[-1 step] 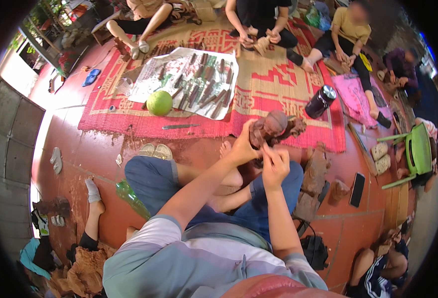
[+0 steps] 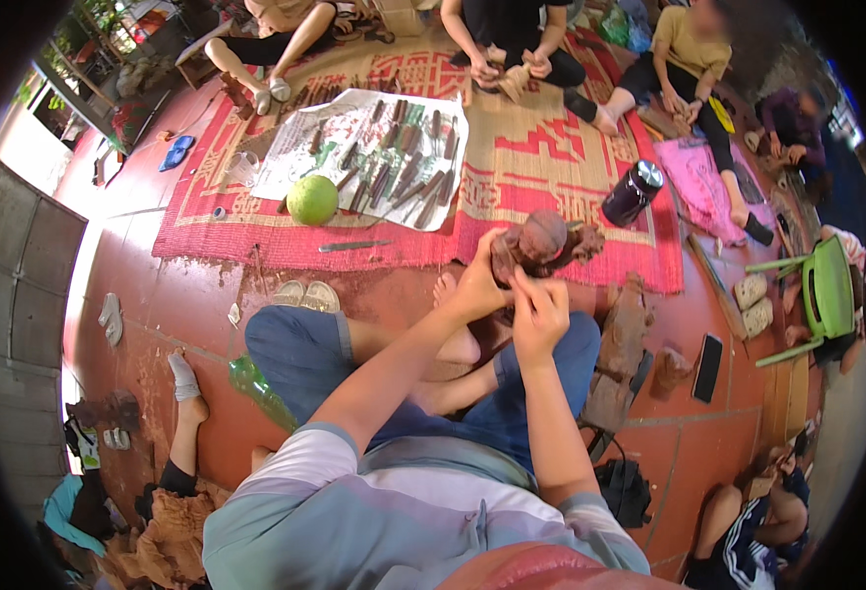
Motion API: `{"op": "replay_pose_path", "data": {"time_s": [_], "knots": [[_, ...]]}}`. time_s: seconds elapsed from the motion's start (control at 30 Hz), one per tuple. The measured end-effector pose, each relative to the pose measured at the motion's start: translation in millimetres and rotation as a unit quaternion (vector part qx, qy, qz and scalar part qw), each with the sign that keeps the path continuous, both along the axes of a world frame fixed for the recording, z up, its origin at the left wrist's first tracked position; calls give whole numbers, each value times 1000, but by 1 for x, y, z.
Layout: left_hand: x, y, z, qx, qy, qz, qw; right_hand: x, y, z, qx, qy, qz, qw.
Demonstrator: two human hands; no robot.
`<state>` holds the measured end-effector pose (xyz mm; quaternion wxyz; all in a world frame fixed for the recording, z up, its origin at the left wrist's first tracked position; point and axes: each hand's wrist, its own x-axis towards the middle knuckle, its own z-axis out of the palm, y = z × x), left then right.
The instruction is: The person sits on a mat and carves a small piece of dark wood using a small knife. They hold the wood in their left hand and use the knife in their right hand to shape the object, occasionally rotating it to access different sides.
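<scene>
A reddish-brown carved figure [image 2: 543, 238], with a smooth rounded top and a knobbly part reaching out to the right, is held up above my crossed legs. My left hand [image 2: 480, 283] is closed around its left side. My right hand [image 2: 539, 313] is at the near side of the figure, its fingers bent and pinched together against the surface. What the right fingers grip, if anything, is too small to make out. The figure's underside is hidden behind my hands.
Ahead lies a red and tan mat [image 2: 521, 197] with a paper sheet [image 2: 281, 162] bearing several carving tools, a green round fruit [image 2: 312, 201] and a black flask [image 2: 634, 193]. Wood pieces [image 2: 622, 339] and a phone [image 2: 707, 368] rest at right, near a green chair [image 2: 828, 290]. Several people sit around.
The view has shifted slightly. My right hand has moved a little on the near side of the figure, while my left hand keeps its hold.
</scene>
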<state>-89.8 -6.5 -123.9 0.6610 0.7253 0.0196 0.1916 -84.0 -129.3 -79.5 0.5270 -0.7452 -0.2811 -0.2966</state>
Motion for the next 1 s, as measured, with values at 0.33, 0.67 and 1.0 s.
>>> {"op": "replay_pose_path", "data": {"time_s": [0.33, 0.67, 1.0], "knots": [[3, 0, -3, -24, -9, -3, 1000, -3, -10, -7, -9, -10, 3, 1000], [1, 0, 8, 63, -7, -16, 998, -4, -27, -21, 6, 18, 23, 1000], [2, -1, 0, 85, -40, 0, 996, 3, -21, -16, 5, -22, 19, 1000]]}}
